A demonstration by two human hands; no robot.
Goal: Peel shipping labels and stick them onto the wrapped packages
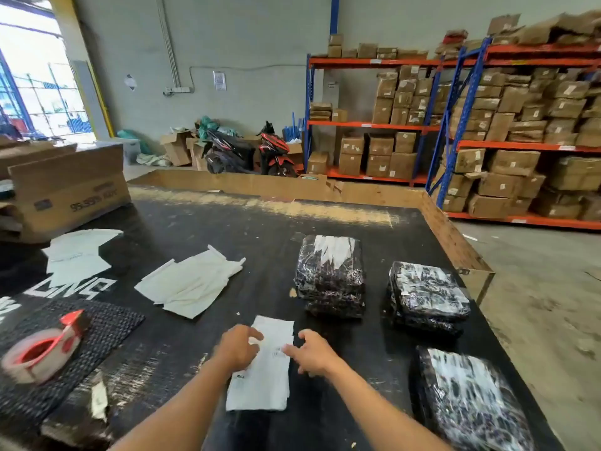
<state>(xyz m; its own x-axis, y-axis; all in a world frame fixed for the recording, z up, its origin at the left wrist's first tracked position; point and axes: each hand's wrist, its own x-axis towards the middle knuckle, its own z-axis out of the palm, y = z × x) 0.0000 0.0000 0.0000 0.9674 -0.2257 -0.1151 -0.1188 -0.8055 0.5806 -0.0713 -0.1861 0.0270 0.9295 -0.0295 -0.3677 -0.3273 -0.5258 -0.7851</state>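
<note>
Here, your hands pinch a label on the scuffed black desk.
Left hand and right hand grip the label; wrapped packages lie beside it, box-filled shelves behind.

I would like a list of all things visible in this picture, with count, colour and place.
wrapped packages: three, black, table right side
label sheet: one, white, table near edge, under both hands
backing papers: a pile, white, table centre-left
tape dispenser: one, red, table left
cardboard box: one, brown, table far left
motorbikes: two, black and red, back wall
shelves: orange-blue, holding brown cartons, right
left hand: on label sheet
right hand: on label sheet
</note>
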